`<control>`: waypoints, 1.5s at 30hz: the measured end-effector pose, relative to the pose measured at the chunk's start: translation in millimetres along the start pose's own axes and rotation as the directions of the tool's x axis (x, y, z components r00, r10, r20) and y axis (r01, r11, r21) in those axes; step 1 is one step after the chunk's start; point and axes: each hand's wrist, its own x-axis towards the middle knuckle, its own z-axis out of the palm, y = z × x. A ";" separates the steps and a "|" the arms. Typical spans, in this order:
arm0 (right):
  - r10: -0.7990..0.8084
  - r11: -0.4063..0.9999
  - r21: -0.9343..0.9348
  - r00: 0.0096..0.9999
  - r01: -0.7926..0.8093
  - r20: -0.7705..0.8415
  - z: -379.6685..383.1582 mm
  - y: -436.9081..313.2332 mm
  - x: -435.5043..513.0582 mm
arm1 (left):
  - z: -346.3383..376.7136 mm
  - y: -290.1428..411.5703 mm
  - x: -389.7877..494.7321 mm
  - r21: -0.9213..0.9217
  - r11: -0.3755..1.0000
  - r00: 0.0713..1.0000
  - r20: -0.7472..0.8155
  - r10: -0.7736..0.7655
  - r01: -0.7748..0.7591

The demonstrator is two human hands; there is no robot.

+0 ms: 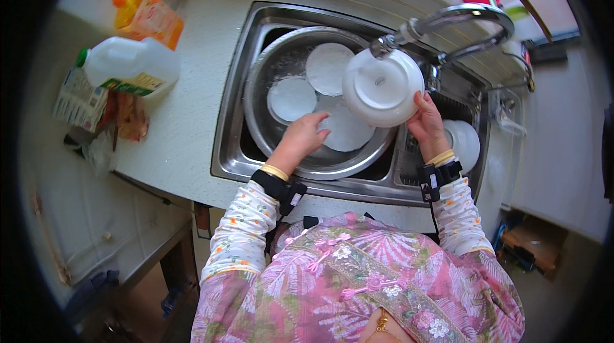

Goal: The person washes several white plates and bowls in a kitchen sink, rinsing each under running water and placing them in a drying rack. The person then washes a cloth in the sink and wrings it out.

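My right hand (pixel 427 120) grips the rim of a white plate (pixel 381 85), its underside facing the camera, tilted below the faucet spout (pixel 383 46). My left hand (pixel 304 137) holds nothing, its fingers apart, above a large round metal basin (pixel 256 117) that sits in the stainless steel sink (pixel 225 151). Inside the basin lie several white dishes: a small round one (pixel 292 99) at the left, another (pixel 330 68) at the back and a larger one (pixel 346 127) under the held plate. Whether water runs from the spout is unclear.
More white plates (pixel 463 144) stand in the right sink compartment. On the left counter are a plastic jug (pixel 136 62) with a green cap, a yellow pump bottle (pixel 132 9), an orange-and-white pack (pixel 158 19) and a printed carton (pixel 79 98). A clear tray (pixel 508 113) lies right of the sink.
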 end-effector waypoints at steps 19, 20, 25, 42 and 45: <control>-0.185 0.880 -0.475 0.927 0.008 -0.327 -146.5 -60.9 -98.1 | 56.4 1.4 -6.1 -0.694 0.244 0.639 0.391 -0.662 0.678; -0.179 0.867 -0.498 0.912 -0.031 -0.369 -153.9 -55.3 -92.3 | 59.4 0.4 -3.0 -0.687 0.228 0.622 0.400 -0.674 0.690; -0.119 0.818 -0.534 0.846 -0.213 -0.519 -185.6 -28.9 -65.5 | 71.5 -4.9 1.4 -0.749 0.219 0.674 0.377 -0.636 0.625; -0.388 0.062 -0.993 0.919 0.097 0.066 -105.4 -21.0 -49.0 | 79.1 1.0 19.6 -0.800 0.127 0.658 0.378 -0.651 0.586; -0.289 0.171 -0.962 0.945 0.211 0.155 -66.4 -0.7 -39.5 | 67.0 18.2 9.0 -0.812 0.124 0.676 0.379 -0.632 0.571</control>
